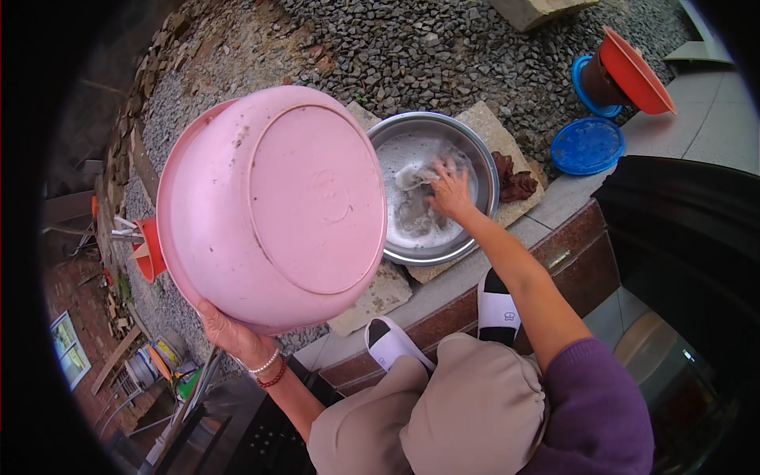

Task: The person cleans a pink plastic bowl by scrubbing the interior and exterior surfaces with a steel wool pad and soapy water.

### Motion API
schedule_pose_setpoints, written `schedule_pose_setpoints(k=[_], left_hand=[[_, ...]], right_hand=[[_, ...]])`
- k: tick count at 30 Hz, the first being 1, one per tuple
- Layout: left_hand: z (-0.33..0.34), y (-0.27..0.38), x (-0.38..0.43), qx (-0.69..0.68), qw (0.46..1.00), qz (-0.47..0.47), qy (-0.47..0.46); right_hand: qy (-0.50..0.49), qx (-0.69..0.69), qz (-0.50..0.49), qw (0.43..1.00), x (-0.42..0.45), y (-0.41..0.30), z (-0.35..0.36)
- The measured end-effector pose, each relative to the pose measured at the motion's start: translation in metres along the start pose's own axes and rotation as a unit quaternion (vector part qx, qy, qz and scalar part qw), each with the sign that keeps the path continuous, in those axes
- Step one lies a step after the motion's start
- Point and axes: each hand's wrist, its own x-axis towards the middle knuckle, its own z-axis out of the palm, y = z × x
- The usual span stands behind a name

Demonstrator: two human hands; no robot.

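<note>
My left hand [228,335] grips the rim of a large pink plastic basin [314,196], which is tilted on its side with its underside facing me. Right of it, a round metal basin [490,219] holds soapy, cloudy water. My right hand [451,190] is in that basin with its fingers spread, at a whitish, wet cloth-like item [412,176] among the suds. Whether the fingers hold any of it cannot be told. A crumpled dark brown cloth [518,183] lies just right of the metal basin on a stone slab [490,127].
A blue lid [588,145] lies by the tiled ledge [570,199]. Beyond it, an orange-red basin [635,74] leans on a brown container [602,80]. Grey gravel [415,53] spreads ahead. An orange-red container [151,252] with pale sticks stands behind the pink basin.
</note>
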Motion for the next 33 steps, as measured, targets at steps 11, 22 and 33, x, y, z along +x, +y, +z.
schedule_pose_setpoints(k=[11, 22, 33], left_hand=[[0.063, -0.007, -0.021, 0.026, 0.997, 0.057, -0.046], [0.078, -0.017, -0.043, 0.061, 0.994, 0.047, -0.077], [0.078, -0.036, -0.068, 0.056, 0.992, 0.036, -0.111]], right_hand=[[0.037, 0.526, 0.123, 0.841, -0.019, 0.023, -0.073], [0.124, 0.281, -0.222, 0.926, -0.069, -0.115, -0.317], [0.263, 0.191, -0.13, 0.937, 0.037, -0.13, -0.267]])
